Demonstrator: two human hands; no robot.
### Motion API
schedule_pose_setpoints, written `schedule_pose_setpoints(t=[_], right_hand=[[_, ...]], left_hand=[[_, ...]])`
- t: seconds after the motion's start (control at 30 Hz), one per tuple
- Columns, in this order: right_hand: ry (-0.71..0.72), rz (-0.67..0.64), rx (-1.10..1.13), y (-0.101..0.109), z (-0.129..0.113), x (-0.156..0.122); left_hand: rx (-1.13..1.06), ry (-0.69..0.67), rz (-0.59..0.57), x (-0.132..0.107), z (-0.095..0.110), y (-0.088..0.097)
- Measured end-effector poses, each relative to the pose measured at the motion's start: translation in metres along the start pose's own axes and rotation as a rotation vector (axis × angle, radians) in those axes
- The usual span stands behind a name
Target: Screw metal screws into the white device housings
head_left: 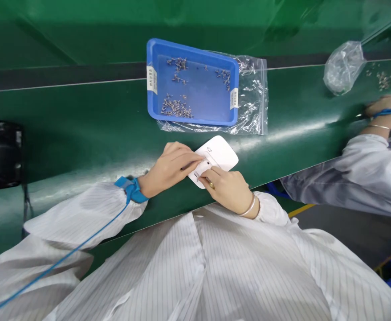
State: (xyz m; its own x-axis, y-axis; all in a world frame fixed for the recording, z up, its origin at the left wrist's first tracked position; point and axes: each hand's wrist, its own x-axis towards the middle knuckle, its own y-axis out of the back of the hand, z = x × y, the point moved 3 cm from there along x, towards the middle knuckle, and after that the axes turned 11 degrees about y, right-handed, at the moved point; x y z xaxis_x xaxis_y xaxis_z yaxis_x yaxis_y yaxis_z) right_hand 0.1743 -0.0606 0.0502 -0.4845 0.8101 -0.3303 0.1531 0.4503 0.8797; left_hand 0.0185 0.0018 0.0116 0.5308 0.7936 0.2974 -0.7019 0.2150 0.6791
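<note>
- Far left, a black object (pixel 2 154) sits on the green counter (pixel 82 111), cut off by the edge of the view.
- Next along, a blue wristband (pixel 133 189) wraps the left wrist, its blue cord (pixel 82 245) trailing down over the striped white sleeve.
- Here's the left hand (pixel 173 167), reaching in over the near side of the counter: its grip is nearly closed, fingertips right on the white device, though whether anything small is pinched there I cannot tell.
- Above that, a blue tray (pixel 209 100) with labels on both ends, small metal pieces (pixel 176 108) bunched at its lower left, more scattered at upper left and right.
- And centre stage, the white device (pixel 222 154), lying at a slant between the hands, just below the tray, its cluster of small holes facing up.
- In from the right comes the right hand (pixel 230 189), ring and bracelet on, thumb and forefinger close together on the device's lower part; how firm that grip is, I cannot tell.
- A clear bag (pixel 260 102) pokes out from under the tray.
- Far right: a crumpled plastic bag (pixel 344 69), a loose pile of bits (pixel 384 81), and a co-worker's hand (pixel 379 106) just below.
</note>
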Motion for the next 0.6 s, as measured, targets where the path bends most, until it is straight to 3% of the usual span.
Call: schedule_pose_setpoints(t=[0.13,0.3,0.6], right_hand=[[0.000,-0.034,-0.028,-0.0020,-0.0027,0.0009],[-0.003,-0.053,-0.035,-0.0025,-0.0029,0.0010],[0.027,0.010,-0.042,-0.0081,-0.0023,0.0002]], left_hand=[[0.085,-0.091,0.017,-0.0055,0.0029,-0.0003],[0.098,-0.075,0.045,-0.0071,0.0045,-0.0028],[0.052,0.090,0.094,-0.0031,0.0054,-0.0053]])
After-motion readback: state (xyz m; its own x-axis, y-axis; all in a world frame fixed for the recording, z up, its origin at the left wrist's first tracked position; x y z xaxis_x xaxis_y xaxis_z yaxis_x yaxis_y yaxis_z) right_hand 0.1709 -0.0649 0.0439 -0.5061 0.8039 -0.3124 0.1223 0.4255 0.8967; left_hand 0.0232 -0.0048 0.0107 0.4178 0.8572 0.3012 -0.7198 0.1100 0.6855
